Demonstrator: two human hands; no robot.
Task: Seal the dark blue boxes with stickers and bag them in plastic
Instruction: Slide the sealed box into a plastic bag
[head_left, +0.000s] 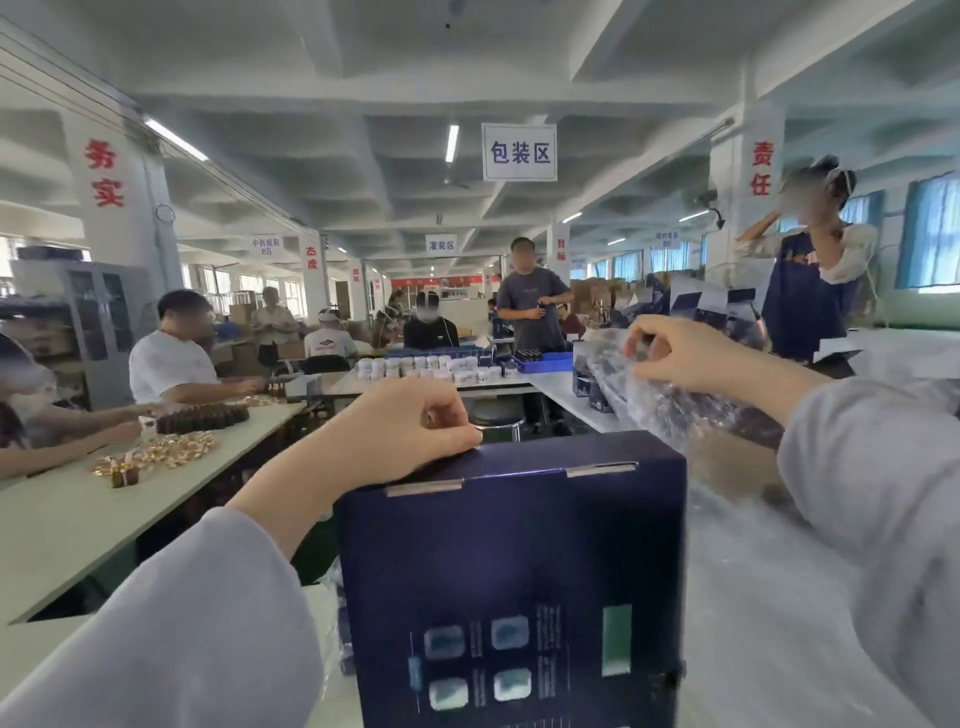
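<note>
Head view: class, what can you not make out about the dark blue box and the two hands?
Head view only:
Dark blue cardboard box: bottom cut off by the frame's lower edge; printed text too small to read.
Left hand: curled on the box's top edge; its fingers hide whether it pinches a sticker.
Right hand: pinches the clear crinkled plastic bag; glare blurs what lies inside.

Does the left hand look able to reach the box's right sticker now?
Likely yes: the left hand rests on the box top near its left corner, and the right sticker lies bare on the same edge, nothing between them.
</note>
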